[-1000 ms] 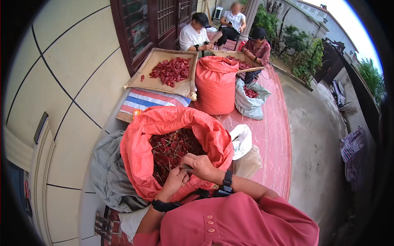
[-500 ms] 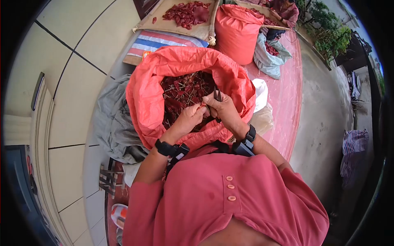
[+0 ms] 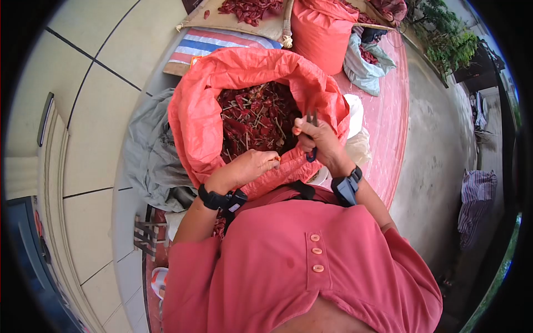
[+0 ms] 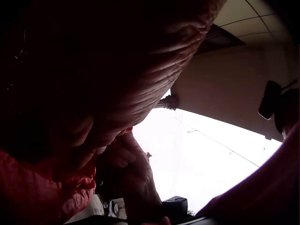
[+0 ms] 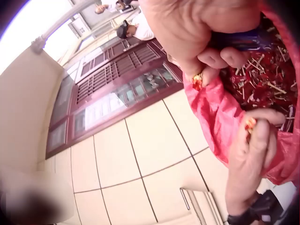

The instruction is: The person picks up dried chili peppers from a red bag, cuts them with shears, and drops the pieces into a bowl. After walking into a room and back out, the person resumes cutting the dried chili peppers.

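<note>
A red woven sack stands open, holding dried red chillies with pale stems. My left hand, over its near rim, pinches a small orange-red chilli piece between thumb and finger. At the right side of the opening, my right hand grips small dark scissors, blades pointing away from me, and pinches another orange-red piece. The two hands are apart. In the right wrist view the blue handle lies under the curled right hand. The left wrist view is mostly dark.
Behind are a second full red sack, a chilli-laden tray and a pale green bag. Grey sacking lies left, white plastic right. People sit beyond, one in white by the house.
My hands, together half a second ago, have separated: the left moved left and nearer my body, the right moved right. The head view has tilted down since the oldest frame.
</note>
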`<state>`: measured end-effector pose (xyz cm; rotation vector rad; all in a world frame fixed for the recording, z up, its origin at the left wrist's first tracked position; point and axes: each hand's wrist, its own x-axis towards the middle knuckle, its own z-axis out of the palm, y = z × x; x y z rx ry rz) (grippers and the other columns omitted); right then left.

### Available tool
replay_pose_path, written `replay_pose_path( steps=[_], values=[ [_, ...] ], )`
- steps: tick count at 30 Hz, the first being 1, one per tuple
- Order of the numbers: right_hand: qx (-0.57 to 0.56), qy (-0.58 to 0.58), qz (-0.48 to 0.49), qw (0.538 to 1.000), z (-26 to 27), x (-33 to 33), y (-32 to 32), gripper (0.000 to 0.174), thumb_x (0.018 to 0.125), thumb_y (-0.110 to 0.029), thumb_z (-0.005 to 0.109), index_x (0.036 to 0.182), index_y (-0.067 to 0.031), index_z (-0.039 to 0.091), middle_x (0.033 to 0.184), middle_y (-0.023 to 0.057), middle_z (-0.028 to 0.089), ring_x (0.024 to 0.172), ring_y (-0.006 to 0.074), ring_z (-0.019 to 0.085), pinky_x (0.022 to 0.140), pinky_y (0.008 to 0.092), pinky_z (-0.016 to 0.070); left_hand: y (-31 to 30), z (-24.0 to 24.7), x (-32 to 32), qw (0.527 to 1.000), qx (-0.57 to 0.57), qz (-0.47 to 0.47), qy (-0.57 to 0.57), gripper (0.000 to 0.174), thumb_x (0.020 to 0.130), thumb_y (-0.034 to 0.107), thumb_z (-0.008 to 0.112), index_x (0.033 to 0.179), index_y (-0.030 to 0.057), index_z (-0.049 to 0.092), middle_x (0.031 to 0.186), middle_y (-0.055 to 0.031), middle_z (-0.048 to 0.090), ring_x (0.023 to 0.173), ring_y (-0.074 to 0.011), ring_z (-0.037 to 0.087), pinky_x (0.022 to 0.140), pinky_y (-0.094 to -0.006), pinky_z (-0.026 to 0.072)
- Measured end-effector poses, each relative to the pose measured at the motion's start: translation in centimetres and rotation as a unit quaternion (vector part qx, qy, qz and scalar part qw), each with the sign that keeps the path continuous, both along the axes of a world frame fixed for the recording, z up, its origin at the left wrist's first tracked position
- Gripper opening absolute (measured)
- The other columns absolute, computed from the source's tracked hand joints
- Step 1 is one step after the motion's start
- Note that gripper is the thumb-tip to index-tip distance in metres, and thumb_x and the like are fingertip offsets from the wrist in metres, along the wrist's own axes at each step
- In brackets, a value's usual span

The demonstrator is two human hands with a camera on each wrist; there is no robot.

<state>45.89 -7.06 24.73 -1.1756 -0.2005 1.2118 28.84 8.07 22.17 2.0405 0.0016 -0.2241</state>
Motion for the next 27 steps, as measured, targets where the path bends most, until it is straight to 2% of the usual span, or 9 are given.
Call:
replay_pose_path(
  steps=[7, 10, 13, 15, 16, 18, 21, 23, 27],
  values=[
    [-0.141, -0.236, 0.092, 0.957, 3.0, 1.4, -10.2, 0.006, 0.086, -0.013, 0.068, 0.088, -0.0085, 0.064, 0.07, -0.0057, 0.058, 0.051, 0.0011, 0.041, 0.044, 0.0175, 0.0305, 0.6, 1.9, -11.0, 0.967, -0.119, 0.083, 0.211, 0.02, 0.094, 0.018, 0.048, 0.104, 0.003, 0.057, 0.07, -0.0043, 0.057, 0.067, -0.0093, 0.056, 0.06, -0.0253, 0.0459],
    [-0.19, -0.25, 0.113, 0.943, -2.8, 1.3, -14.0, 0.003, 0.085, -0.011, 0.066, 0.088, -0.0117, 0.065, 0.072, -0.0084, 0.058, 0.054, 0.0008, 0.042, 0.045, 0.0181, 0.0318, 0.4, -0.7, -16.2, 0.929, -0.171, 0.093, 0.316, 0.021, 0.092, 0.016, 0.049, 0.105, 0.0017, 0.056, 0.072, -0.0055, 0.06, 0.067, -0.0132, 0.058, 0.061, -0.0272, 0.0472],
    [-0.227, -0.236, 0.099, 0.94, -9.9, 1.0, -16.0, 0.003, 0.086, -0.011, 0.063, 0.088, -0.0131, 0.065, 0.071, -0.0087, 0.057, 0.055, 0.0014, 0.043, 0.046, 0.0183, 0.0338, -0.7, -9.6, -21.5, 0.907, -0.016, 0.149, 0.394, 0.028, 0.088, 0.02, 0.055, 0.109, 0.002, 0.059, 0.085, -0.0144, 0.066, 0.078, -0.0253, 0.065, 0.068, -0.0341, 0.0488],
    [-0.248, -0.23, 0.101, 0.936, -13.7, 1.3, -16.8, 0.004, 0.087, -0.013, 0.062, 0.089, -0.0136, 0.065, 0.071, -0.0087, 0.057, 0.055, 0.002, 0.043, 0.046, 0.0184, 0.035, -2.8, -13.1, -24.8, 0.918, 0.151, 0.193, 0.312, 0.031, 0.086, 0.023, 0.056, 0.109, 0.0031, 0.061, 0.093, -0.0201, 0.066, 0.083, -0.0316, 0.066, 0.072, -0.0375, 0.0498],
    [-0.259, -0.224, 0.108, 0.933, -15.0, 1.2, -17.3, 0.004, 0.087, -0.013, 0.061, 0.089, -0.0139, 0.065, 0.071, -0.0086, 0.057, 0.054, 0.0023, 0.042, 0.046, 0.0184, 0.0354, -4.2, -11.7, -24.8, 0.904, 0.305, 0.173, 0.244, 0.03, 0.085, 0.023, 0.057, 0.108, 0.0031, 0.061, 0.093, -0.021, 0.066, 0.082, -0.0324, 0.065, 0.072, -0.0379, 0.0498],
    [-0.281, -0.225, 0.124, 0.925, -16.3, 1.8, -19.0, 0.009, 0.088, -0.014, 0.06, 0.094, -0.0138, 0.065, 0.075, -0.0066, 0.06, 0.056, 0.0041, 0.051, 0.045, 0.0196, 0.0372, -4.0, -9.0, -23.3, 0.888, 0.37, 0.053, 0.267, 0.034, 0.084, 0.026, 0.059, 0.109, 0.0025, 0.06, 0.097, -0.0206, 0.065, 0.089, -0.032, 0.064, 0.077, -0.0385, 0.0489],
    [-0.288, -0.171, 0.077, 0.939, -14.9, 1.7, -19.8, 0.013, 0.089, -0.016, 0.059, 0.1, -0.0125, 0.064, 0.081, -0.004, 0.062, 0.06, 0.0073, 0.06, 0.043, 0.0207, 0.038, -1.7, -3.0, -16.2, 0.949, 0.059, 0.099, 0.294, 0.034, 0.084, 0.027, 0.061, 0.107, 0.0029, 0.061, 0.1, -0.017, 0.064, 0.095, -0.029, 0.062, 0.082, -0.0368, 0.0478],
    [-0.285, -0.168, 0.078, 0.94, -13.6, 1.2, -19.4, 0.011, 0.09, -0.014, 0.059, 0.099, -0.0091, 0.061, 0.081, -0.0022, 0.063, 0.064, 0.009, 0.063, 0.044, 0.02, 0.0386, -1.3, 0.6, -11.4, 0.977, -0.002, 0.155, 0.145, 0.029, 0.087, 0.018, 0.056, 0.109, -0.0004, 0.057, 0.101, -0.017, 0.062, 0.098, -0.0257, 0.061, 0.082, -0.036, 0.0473],
    [-0.254, -0.181, 0.083, 0.946, -14.3, 0.9, -19.9, 0.013, 0.09, -0.011, 0.058, 0.102, -0.0079, 0.061, 0.084, -0.0008, 0.064, 0.063, 0.0087, 0.061, 0.044, 0.0199, 0.0388, 1.4, -3.9, -2.6, 0.959, 0.22, 0.163, -0.069, 0.027, 0.087, 0.007, 0.051, 0.113, 0.0014, 0.057, 0.109, -0.0155, 0.058, 0.101, -0.0328, 0.055, 0.088, -0.0406, 0.0447]
  ],
)
